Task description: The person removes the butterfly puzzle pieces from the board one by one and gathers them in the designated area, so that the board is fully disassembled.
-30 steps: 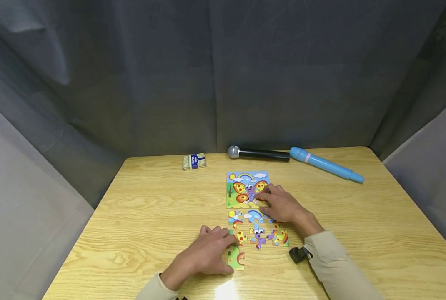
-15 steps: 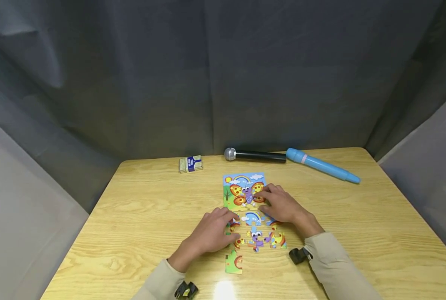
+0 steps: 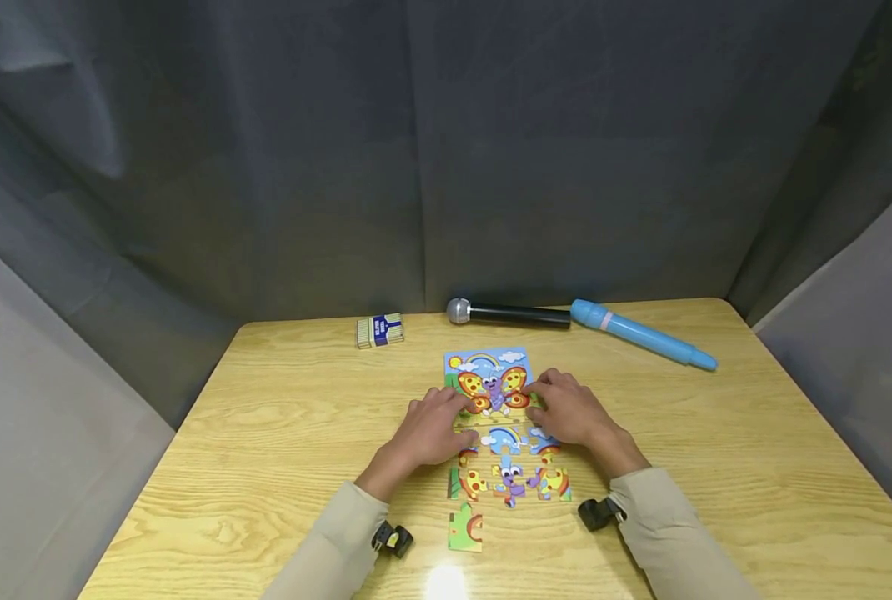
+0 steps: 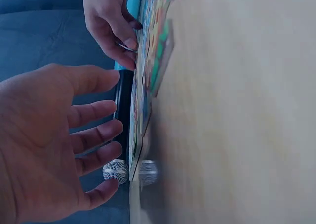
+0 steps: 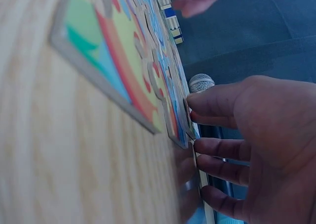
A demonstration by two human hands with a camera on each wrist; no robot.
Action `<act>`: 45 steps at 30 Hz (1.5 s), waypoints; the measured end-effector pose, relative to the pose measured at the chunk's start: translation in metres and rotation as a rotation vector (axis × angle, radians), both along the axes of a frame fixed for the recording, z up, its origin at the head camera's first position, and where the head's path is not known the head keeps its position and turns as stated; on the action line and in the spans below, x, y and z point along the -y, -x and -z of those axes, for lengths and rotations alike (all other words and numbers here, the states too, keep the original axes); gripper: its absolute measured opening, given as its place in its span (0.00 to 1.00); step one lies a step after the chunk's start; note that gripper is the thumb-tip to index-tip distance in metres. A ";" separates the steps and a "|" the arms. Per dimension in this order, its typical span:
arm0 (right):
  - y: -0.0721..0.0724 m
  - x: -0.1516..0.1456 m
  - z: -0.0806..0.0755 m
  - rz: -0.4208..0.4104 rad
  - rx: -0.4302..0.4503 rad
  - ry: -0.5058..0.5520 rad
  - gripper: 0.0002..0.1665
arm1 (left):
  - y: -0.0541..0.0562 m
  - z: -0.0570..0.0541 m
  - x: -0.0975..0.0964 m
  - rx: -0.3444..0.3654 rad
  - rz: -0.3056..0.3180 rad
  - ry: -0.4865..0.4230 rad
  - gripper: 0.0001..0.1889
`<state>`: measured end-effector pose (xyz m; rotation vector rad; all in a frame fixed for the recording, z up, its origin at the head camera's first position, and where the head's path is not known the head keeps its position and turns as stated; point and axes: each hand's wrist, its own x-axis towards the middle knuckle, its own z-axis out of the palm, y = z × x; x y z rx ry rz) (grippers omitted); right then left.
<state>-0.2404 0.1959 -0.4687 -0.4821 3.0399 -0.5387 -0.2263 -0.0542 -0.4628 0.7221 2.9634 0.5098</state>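
A square butterfly picture card lies flat in the middle of the table in the head view. Over its lower left part is my left hand, fingers spread and slightly bent, holding nothing in the left wrist view. My right hand is at the card's lower right edge. Its thumb and forefinger are close together there, and whether they pinch the edge is unclear. Below lie jigsaw pieces: a rainbow piece, a purple face piece, a yellow wing piece and a green corner piece. My left hand partly covers another piece.
Along the table's back edge lie a black microphone with a silver head and a blue pen-shaped object. A bundle of pale sticks with a blue band is at the back left. A dark curtain hangs behind.
My left hand has moved away from the lower left pieces, up to the picture card's left side, uncovering the green corner piece. My right hand has shifted slightly right relative to the card.
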 end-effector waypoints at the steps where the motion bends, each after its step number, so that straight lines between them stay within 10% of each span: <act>1: 0.000 0.000 0.000 0.003 0.002 0.000 0.21 | 0.004 0.000 -0.002 0.001 -0.002 0.007 0.22; 16: 0.002 -0.001 0.005 0.023 0.003 0.005 0.19 | 0.039 0.002 -0.023 0.102 -0.025 0.076 0.24; 45: 0.001 0.001 0.004 0.029 -0.034 -0.011 0.18 | 0.042 0.006 -0.022 0.068 -0.044 -0.073 0.22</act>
